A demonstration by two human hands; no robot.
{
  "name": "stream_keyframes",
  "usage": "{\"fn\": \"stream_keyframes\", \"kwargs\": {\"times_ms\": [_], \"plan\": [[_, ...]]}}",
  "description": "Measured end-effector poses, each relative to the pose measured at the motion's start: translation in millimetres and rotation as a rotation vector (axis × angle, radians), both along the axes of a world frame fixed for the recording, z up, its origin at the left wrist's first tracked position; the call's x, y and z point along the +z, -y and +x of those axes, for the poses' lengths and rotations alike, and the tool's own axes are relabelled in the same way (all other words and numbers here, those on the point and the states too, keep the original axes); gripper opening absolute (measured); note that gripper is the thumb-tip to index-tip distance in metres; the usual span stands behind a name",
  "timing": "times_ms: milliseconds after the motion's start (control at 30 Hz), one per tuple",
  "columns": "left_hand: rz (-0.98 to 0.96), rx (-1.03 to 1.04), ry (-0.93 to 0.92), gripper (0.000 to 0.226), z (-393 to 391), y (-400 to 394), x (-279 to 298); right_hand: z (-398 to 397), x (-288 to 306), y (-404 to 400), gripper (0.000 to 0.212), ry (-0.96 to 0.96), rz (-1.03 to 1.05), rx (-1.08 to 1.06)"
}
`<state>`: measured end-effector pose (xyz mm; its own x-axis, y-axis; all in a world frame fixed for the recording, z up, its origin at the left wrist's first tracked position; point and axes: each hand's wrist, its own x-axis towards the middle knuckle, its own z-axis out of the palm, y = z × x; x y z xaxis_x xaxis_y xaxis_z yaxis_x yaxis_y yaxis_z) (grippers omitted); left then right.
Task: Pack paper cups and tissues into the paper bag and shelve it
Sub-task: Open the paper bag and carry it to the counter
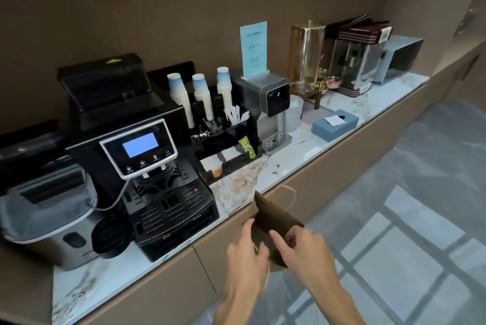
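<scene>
A brown paper bag, folded flat with string handles, is held in the air just in front of the counter edge. My left hand grips its left side and my right hand pinches its right side. Three stacks of blue-and-white paper cups stand upside down in a black organiser behind the bag. A blue tissue box with a white tissue sticking out lies on the counter to the right.
A black coffee machine and a silver appliance fill the counter's left. A water dispenser, a blue sign, a glass jar and a popcorn machine stand to the right. The marble counter has closed cabinet doors beneath it.
</scene>
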<state>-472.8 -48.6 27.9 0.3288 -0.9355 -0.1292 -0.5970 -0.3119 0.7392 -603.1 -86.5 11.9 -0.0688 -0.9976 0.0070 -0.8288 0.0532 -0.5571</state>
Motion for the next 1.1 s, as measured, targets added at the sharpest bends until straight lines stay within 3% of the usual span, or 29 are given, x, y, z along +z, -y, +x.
{"fn": "stream_keyframes", "kwargs": {"times_ms": [133,467,667,900,933,1033,1100], "plan": [[-0.019,-0.068,0.216,0.048,13.5,22.6,6.2,-15.3,1.8,37.8,0.05,-0.009,0.004,0.065],[-0.024,-0.251,0.224,0.041,25.5,148.6,7.8,-22.8,19.5,162.5,0.042,-0.038,0.111,0.311],[0.115,-0.178,0.243,0.066,57.7,225.8,-3.8,-5.8,32.1,248.2,0.034,-0.068,0.24,0.432],[0.314,-0.099,0.023,0.093,82.4,277.8,-16.3,18.8,24.0,325.9,0.026,-0.068,0.303,0.513],[0.327,-0.082,0.013,0.094,84.6,282.4,-17.4,23.4,22.8,335.0,0.027,-0.093,0.313,0.541],[0.374,0.0,-0.06,0.097,91.2,297.8,-22.5,41.1,17.7,362.3,0.064,-0.167,0.317,0.616],[0.398,0.061,-0.117,0.1,96.1,307.8,-26.2,53.0,14.2,380.3,0.072,-0.172,0.315,0.677]]}}
